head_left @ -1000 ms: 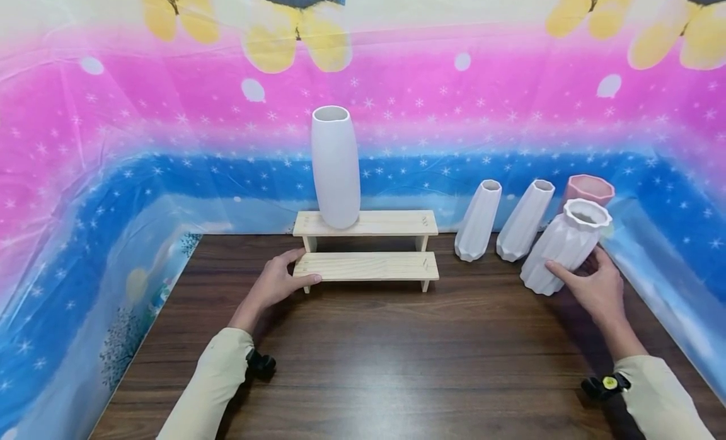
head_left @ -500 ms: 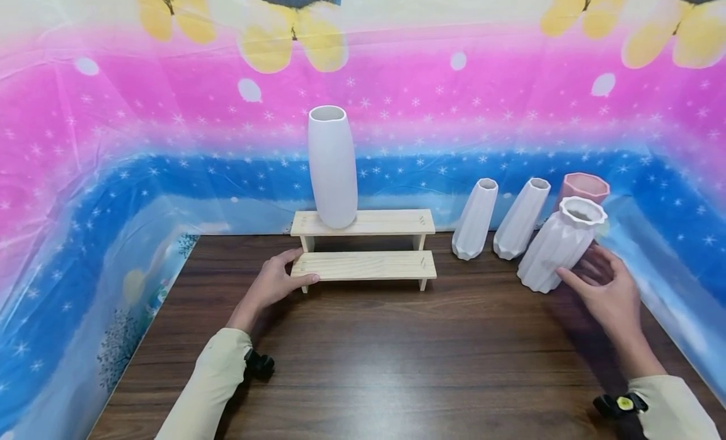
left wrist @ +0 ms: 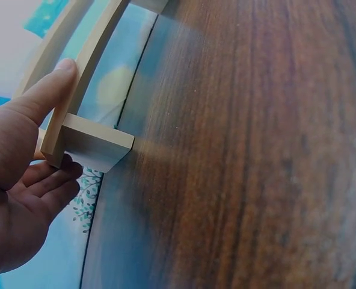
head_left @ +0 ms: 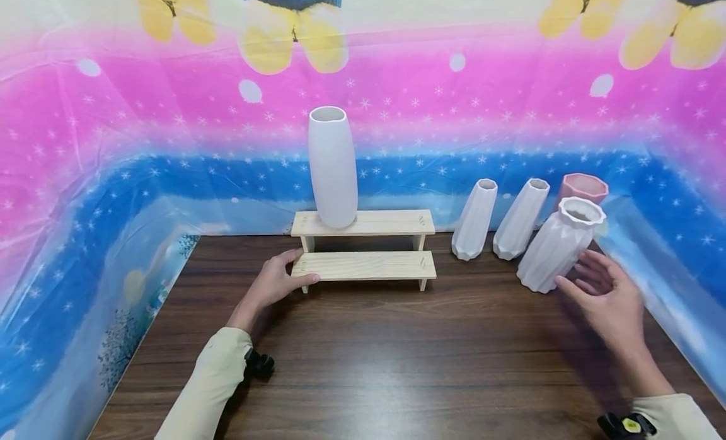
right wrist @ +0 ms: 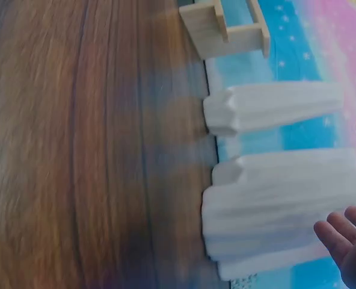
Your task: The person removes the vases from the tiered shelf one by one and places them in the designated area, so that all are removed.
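My left hand (head_left: pixel 275 279) grips the left end of a two-step wooden stand (head_left: pixel 363 265). In the left wrist view the thumb lies on the lower board and the fingers (left wrist: pixel 52 180) curl beneath its end. A tall white vase (head_left: pixel 333 169) stands upright on the upper step, left of its middle. My right hand (head_left: pixel 609 298) is just right of a fluted white vase (head_left: pixel 558 248) with a scalloped rim, its fingers spread and relaxed. In the right wrist view a gap shows between the thumb and the other fingers (right wrist: pixel 331 241), with nothing held.
Two slim white vases (head_left: pixel 475 219) (head_left: pixel 522 219) stand between the stand and the fluted vase. A pink faceted vase (head_left: pixel 584 185) is partly hidden behind the fluted one. A printed cloth backdrop (head_left: pixel 408 112) borders the brown wooden table (head_left: pixel 363 352) at the back and sides.
My right hand has let go of the fluted vase and drawn back to the right and toward me. The vase stays in place. The left hand keeps its grip on the stand.
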Demonstrator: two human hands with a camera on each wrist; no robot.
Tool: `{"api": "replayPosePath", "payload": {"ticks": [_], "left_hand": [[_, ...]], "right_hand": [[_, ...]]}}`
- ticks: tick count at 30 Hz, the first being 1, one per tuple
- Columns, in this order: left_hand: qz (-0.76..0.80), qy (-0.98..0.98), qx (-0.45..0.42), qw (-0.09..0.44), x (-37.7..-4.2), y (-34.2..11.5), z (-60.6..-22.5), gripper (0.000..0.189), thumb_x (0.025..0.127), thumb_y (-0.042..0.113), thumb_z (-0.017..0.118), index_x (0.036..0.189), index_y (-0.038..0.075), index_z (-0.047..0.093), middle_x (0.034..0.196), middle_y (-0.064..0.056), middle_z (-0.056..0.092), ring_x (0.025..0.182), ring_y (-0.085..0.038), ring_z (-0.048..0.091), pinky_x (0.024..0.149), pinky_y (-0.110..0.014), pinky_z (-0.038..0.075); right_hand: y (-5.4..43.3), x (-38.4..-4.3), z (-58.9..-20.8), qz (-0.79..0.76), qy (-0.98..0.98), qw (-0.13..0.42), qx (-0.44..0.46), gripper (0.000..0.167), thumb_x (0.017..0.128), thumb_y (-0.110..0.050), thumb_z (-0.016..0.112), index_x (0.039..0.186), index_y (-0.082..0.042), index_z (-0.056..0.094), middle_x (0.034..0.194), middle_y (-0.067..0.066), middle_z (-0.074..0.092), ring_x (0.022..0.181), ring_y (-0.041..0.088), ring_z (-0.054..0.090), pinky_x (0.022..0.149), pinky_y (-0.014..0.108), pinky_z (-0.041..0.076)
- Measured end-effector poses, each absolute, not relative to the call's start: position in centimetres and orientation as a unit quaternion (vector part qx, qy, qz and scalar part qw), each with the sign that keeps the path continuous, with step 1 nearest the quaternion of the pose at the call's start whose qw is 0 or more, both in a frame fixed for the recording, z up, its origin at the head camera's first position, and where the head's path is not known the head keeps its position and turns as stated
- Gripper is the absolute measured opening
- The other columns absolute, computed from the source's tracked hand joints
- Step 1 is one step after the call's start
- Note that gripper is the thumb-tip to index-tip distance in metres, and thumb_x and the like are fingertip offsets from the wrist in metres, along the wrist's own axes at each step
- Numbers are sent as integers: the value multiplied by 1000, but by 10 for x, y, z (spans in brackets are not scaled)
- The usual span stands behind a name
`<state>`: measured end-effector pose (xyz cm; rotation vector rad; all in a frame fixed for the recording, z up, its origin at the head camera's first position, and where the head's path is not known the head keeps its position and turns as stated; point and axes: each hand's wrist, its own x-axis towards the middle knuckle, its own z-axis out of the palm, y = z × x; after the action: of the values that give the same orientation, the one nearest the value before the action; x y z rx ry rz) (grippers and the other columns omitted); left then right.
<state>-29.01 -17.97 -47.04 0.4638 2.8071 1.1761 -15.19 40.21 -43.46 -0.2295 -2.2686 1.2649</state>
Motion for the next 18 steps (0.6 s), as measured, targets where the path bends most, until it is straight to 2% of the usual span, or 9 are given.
{"api": "replayPosePath", "payload": {"ticks": [9, 18], "left_hand": [[382, 912, 148, 34, -290, -179, -469, 93, 87, 51, 79, 154, -2, 42, 157, -23, 42, 144, -39, 41, 111, -57, 41], [383, 911, 149, 32, -289, -179, -469, 92, 87, 50, 80, 154, -1, 43, 157, -22, 43, 143, -38, 43, 110, -56, 42]], "right_hand": [[371, -160, -420, 439, -859, 263, -24, 71, 82, -16, 88, 146, -13, 56, 138, 14, 63, 111, -6, 62, 85, 7, 50], [348, -183, -410, 443, -860, 253, 22, 68, 83, -16, 88, 144, -11, 58, 137, 16, 64, 111, -3, 63, 86, 9, 51]]}}
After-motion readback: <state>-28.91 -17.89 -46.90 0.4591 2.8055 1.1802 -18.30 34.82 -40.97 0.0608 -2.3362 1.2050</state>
